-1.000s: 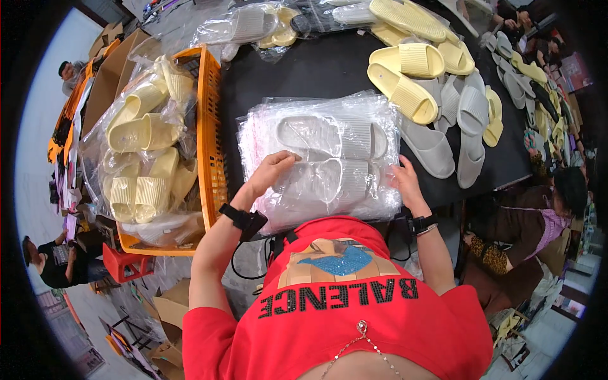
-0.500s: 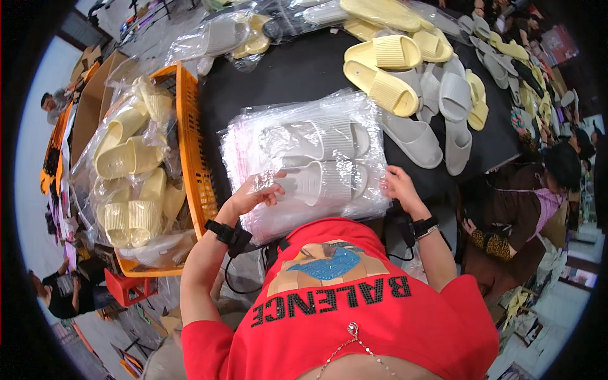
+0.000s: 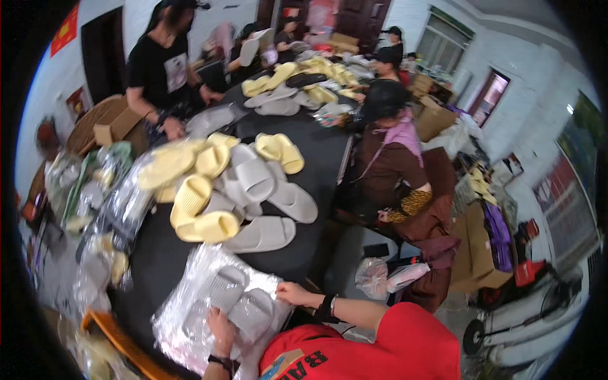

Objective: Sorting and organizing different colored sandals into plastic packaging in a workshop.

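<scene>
A pair of grey slippers point(image 3: 248, 313) with ribbed straps lies inside a clear plastic bag, on top of a stack of clear plastic bags point(image 3: 183, 292) at the near end of the table. My left hand point(image 3: 221, 330) rests over the bagged pair, its fingers stretched out on the plastic and slightly blurred. At the right edge of that bag, my right hand point(image 3: 294, 294) has its fingers pinched together on the plastic. Beyond the stack lies a heap of loose slippers, with a yellow slipper point(image 3: 218, 226) and a grey slipper point(image 3: 263, 234) closest to me.
The black table point(image 3: 310, 136) runs away from me, with more slippers at its far end. An orange crate point(image 3: 120, 342) stands at the near left. Bagged slippers point(image 3: 95, 269) line the left side. Co-workers sit at the right point(image 3: 386, 152) and stand at the far left point(image 3: 166, 69).
My view has swung up and to the right, bringing the far room into sight. My left hand has come down onto the bagged slippers; my right stays at the bag's right edge.
</scene>
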The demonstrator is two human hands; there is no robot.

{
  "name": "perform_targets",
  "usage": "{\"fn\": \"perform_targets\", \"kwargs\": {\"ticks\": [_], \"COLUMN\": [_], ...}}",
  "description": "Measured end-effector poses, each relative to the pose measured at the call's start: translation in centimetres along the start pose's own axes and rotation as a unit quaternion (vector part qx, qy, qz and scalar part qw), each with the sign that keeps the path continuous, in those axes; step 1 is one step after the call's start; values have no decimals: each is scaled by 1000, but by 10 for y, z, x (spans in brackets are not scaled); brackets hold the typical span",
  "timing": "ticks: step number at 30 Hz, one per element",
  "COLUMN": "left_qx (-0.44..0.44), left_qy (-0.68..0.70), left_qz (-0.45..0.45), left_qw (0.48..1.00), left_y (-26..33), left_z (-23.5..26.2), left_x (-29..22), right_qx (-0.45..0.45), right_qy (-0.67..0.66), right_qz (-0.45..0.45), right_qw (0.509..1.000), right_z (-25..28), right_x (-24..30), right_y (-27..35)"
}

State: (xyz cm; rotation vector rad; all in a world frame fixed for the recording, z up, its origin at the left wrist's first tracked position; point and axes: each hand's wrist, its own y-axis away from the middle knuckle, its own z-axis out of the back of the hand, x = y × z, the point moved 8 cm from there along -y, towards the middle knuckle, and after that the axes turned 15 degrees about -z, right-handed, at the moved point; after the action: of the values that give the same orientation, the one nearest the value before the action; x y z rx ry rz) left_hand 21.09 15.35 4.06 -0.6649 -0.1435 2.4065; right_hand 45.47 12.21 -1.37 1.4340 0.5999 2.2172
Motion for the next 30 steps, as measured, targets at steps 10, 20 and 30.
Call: {"fn": "perform_targets", "kwargs": {"ticks": [10, 20, 30], "left_qx": [-107, -42, -90], "left_qy": [11, 35, 11], "left_qz": [-57, -48, -40], "left_qw": [993, 997, 995], "left_y": [47, 28, 23], "left_z": [3, 23, 57], "left_x": [30, 0, -22], "right_qx": [54, -30, -22], "right_qy": [-83, -13, -7], "right_qz": [-95, 8, 73], "right_qw": [991, 999, 997], "right_z": [37, 62, 51], "right_x": [1, 0, 33], "right_y": [29, 25, 31]}}
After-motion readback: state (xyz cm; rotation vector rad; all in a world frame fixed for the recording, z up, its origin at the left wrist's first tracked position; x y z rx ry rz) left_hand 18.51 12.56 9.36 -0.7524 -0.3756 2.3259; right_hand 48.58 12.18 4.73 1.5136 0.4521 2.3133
